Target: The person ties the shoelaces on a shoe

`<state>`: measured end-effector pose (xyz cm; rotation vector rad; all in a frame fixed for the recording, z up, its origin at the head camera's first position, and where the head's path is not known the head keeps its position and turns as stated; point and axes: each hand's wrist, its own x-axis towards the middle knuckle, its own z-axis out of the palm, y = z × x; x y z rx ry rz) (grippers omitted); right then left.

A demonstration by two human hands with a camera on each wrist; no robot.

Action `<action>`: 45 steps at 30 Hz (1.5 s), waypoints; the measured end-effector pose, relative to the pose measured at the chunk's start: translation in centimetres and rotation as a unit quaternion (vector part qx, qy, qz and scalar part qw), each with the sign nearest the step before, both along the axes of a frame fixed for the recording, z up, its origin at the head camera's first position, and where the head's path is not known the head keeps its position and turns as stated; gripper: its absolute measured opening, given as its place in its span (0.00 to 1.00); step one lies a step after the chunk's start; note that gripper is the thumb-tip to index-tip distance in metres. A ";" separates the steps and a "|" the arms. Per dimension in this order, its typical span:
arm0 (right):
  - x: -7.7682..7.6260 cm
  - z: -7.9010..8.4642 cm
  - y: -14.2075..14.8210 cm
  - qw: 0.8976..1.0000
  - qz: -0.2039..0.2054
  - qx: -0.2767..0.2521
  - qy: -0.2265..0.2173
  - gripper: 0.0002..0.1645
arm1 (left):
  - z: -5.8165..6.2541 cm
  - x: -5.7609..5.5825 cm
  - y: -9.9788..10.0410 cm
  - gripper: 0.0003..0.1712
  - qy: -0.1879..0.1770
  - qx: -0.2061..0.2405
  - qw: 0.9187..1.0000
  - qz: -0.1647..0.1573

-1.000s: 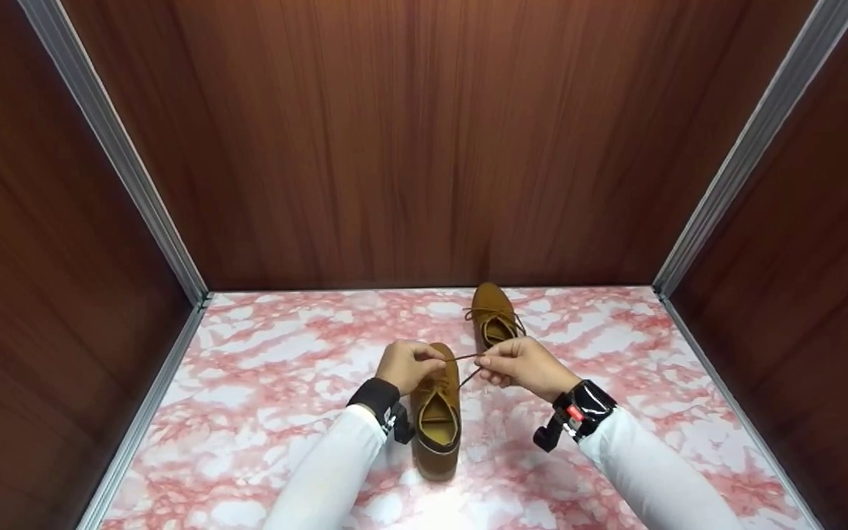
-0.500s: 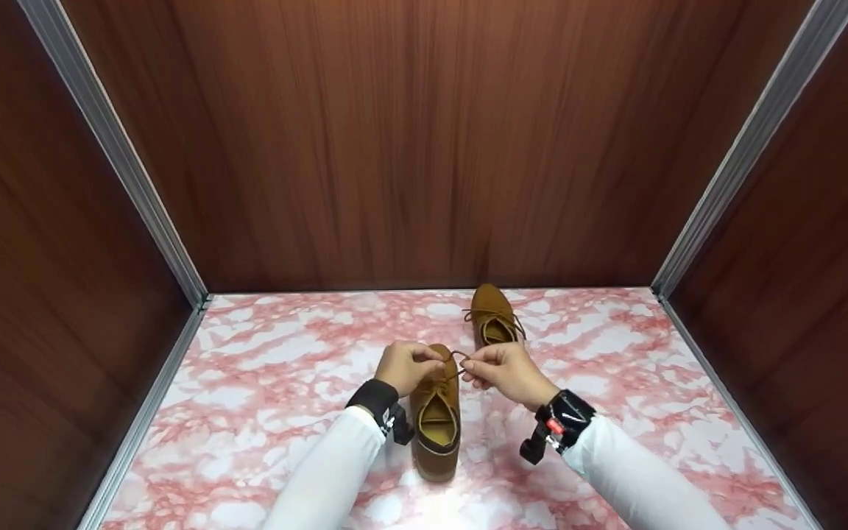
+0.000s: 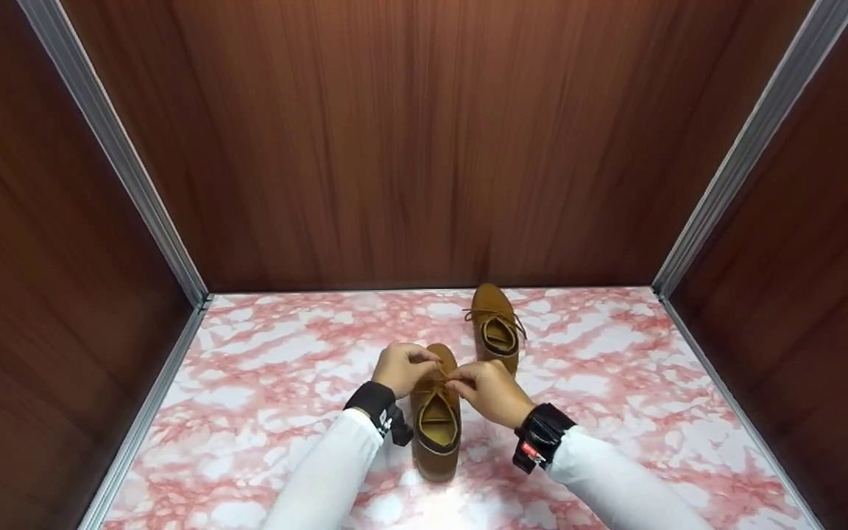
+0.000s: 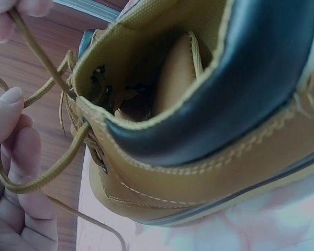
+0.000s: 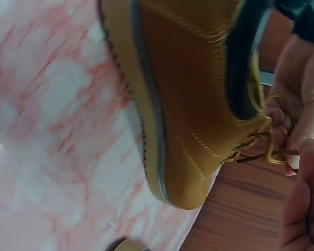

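Observation:
A tan lace-up shoe (image 3: 436, 462) with a dark padded collar stands upright on the floor, toe toward the back wall. My left hand (image 3: 400, 369) is over the left of its laces; in the left wrist view its thumb and fingers grip a loop of brown shoelace (image 4: 69, 155). From the right, my right hand (image 3: 494, 391) pinches another stretch of lace above the tongue. In the right wrist view a lace end (image 5: 251, 158) sticks out beside a small loop between both hands. The fingers partly hide the lacing.
A second tan shoe (image 3: 494, 305), its lace tied in a bow, stands behind and to the right, close to my right hand. Pink-and-white marbled flooring (image 3: 262, 412) lies around both. A brown wood-grain wall (image 3: 409, 147) rises at the back, with dark panels at each side.
My right hand has moved left and nearer, drawing the lace from a taut line at the right in over the shoe. My left hand has barely moved. Both shoes stay put.

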<state>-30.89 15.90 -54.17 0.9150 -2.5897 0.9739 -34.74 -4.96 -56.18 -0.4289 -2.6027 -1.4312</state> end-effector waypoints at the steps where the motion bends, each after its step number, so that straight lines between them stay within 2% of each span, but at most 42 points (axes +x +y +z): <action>1: 0.0 -0.1 -0.1 1.000 0.003 0.014 0.015 0.03 | -0.1 0.0 -0.1 0.03 -0.002 0.001 1.000 0.001; 4: 0.0 -0.7 -0.4 0.997 0.008 0.049 0.053 0.03 | -0.5 0.1 -0.4 0.04 -0.005 0.005 1.000 0.003; 7: -0.1 -1.3 -0.6 0.996 0.004 0.067 0.067 0.03 | -0.9 0.2 -0.8 0.05 -0.009 0.007 1.000 -0.003; 13: -0.4 -2.4 -0.6 0.995 -0.009 0.077 0.060 0.05 | -1.5 0.5 -1.3 0.06 -0.040 0.013 0.999 -0.018; 18: -0.7 -3.0 -0.3 0.996 0.002 0.076 0.053 0.08 | -2.0 0.7 -1.8 0.06 -0.066 0.020 0.997 -0.029; 21: -0.8 -3.0 0.0 0.997 0.015 0.070 0.033 0.12 | -2.2 0.8 -1.9 0.06 -0.075 0.020 0.996 -0.034; 28: -1.1 -2.6 1.6 0.998 0.033 0.051 -0.034 0.22 | -2.3 0.9 -2.0 0.06 -0.066 0.009 0.997 -0.043; 34: -1.8 -2.4 3.0 0.996 -0.015 0.005 -0.082 0.14 | -2.5 1.0 -2.0 0.05 -0.073 0.023 0.996 -0.046; 39: -2.7 -2.2 2.8 0.988 -0.047 -0.041 -0.142 0.05 | -2.5 1.0 -1.9 0.06 -0.075 0.029 0.996 -0.043; 45: -4.0 -2.4 1.9 0.977 -0.075 -0.060 -0.193 0.08 | -2.4 1.0 -1.6 0.06 -0.071 0.023 0.996 -0.040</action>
